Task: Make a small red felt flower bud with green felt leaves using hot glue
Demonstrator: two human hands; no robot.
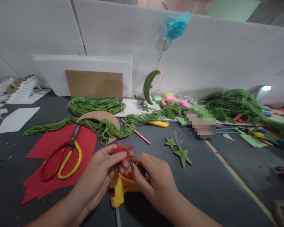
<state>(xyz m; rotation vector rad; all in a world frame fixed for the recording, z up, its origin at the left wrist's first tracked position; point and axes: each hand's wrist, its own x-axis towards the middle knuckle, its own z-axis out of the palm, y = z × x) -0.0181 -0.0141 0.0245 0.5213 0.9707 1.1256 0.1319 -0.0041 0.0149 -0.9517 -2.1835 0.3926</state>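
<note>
A small red paper star (118,147) is pinched between the thumb and fingers of my left hand (110,162). A thin brownish bit lies on the star beside the thumb. My right hand (152,176) is closed in a pinch at the star's lower point; what its fingertips grip is hidden. Beneath both hands lies a yellow hot glue gun (119,187), partly covered by my right hand, with a glue stick (118,216) poking out towards me. To the right rest two green yarn-wrapped stars, a smaller one (170,143) and a larger one (183,155).
Scissors (72,142) with red and yellow handles lie on red paper (87,151) at left. Green yarn (97,105), a cardboard crescent (111,118), a pink pencil (142,137) and a yellow cutter (159,123) lie behind. A green crescent (148,86) and blue flower (176,27) stand further back.
</note>
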